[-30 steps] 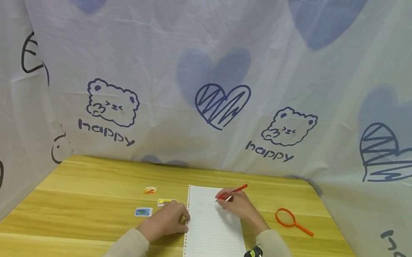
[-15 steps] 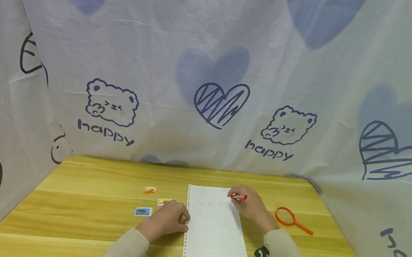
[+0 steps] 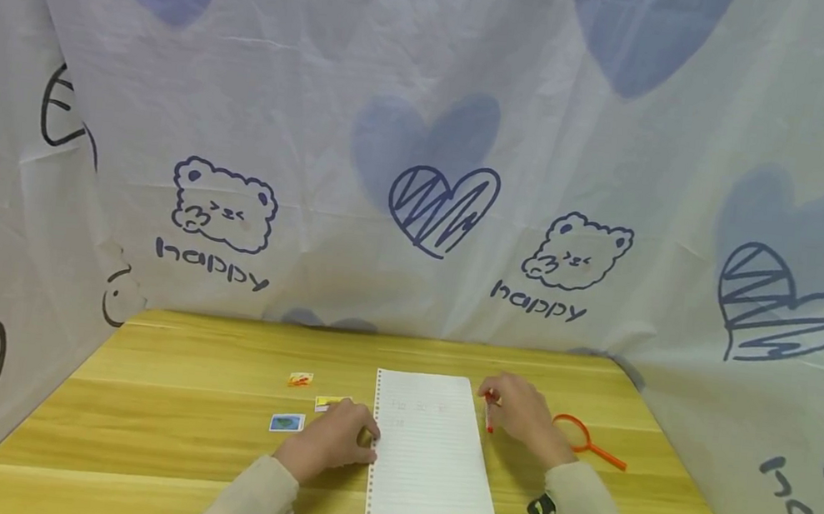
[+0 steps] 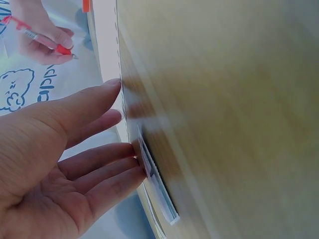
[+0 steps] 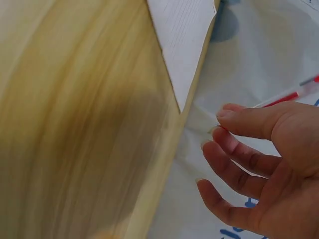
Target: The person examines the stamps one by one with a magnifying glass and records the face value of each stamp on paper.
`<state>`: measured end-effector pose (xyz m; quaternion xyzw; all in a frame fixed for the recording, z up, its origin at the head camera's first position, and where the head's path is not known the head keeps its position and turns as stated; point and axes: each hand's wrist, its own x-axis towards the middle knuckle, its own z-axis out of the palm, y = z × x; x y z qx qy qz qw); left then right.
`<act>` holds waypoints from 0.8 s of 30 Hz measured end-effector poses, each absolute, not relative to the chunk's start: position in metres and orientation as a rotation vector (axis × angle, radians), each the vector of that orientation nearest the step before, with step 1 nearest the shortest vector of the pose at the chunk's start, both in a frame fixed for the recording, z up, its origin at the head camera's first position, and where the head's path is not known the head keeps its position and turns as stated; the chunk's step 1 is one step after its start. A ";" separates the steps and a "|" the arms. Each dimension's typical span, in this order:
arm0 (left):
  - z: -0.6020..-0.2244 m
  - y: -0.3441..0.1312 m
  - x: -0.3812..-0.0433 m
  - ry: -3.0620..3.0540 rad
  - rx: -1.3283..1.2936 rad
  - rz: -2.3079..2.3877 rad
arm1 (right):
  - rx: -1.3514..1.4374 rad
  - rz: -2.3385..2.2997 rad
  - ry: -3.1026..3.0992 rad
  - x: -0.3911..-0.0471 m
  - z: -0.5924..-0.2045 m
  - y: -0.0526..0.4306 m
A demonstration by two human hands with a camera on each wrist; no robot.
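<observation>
A red pen (image 3: 490, 416) is pinched between the thumb and fingers of my right hand (image 3: 522, 409), just off the right edge of a lined sheet (image 3: 427, 468) with punched holes. In the left wrist view the pen (image 4: 37, 36) shows its tip bare. Faint writing marks the upper part of the sheet. My left hand (image 3: 334, 440) rests at the sheet's left edge, thumb and fingers extended and nothing gripped. Close by its fingertips, the left wrist view shows a small card (image 4: 159, 184) edge-on.
Left of the sheet lie a blue card (image 3: 286, 423), an orange and yellow card (image 3: 300, 380) and a yellow card (image 3: 327, 404) partly behind my left hand. An orange magnifying glass (image 3: 605, 457) lies to the right. A printed cloth (image 3: 332, 156) hangs behind the wooden table (image 3: 137, 429).
My right hand has moved right with the pen, off the sheet, and the pen has turned to point another way. More faint writing shows on the upper line. The left hand has stayed put.
</observation>
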<state>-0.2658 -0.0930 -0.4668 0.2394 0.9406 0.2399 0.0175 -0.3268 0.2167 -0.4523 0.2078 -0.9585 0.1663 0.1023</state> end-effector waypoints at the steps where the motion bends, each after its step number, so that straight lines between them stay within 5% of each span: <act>1: -0.467 -0.093 -0.266 2.921 0.744 0.747 | 0.615 0.495 -2.829 -0.327 -0.453 0.219; 24: -0.468 -0.094 -0.267 2.938 0.766 0.728 | 0.548 0.422 -2.921 -0.334 -0.465 0.257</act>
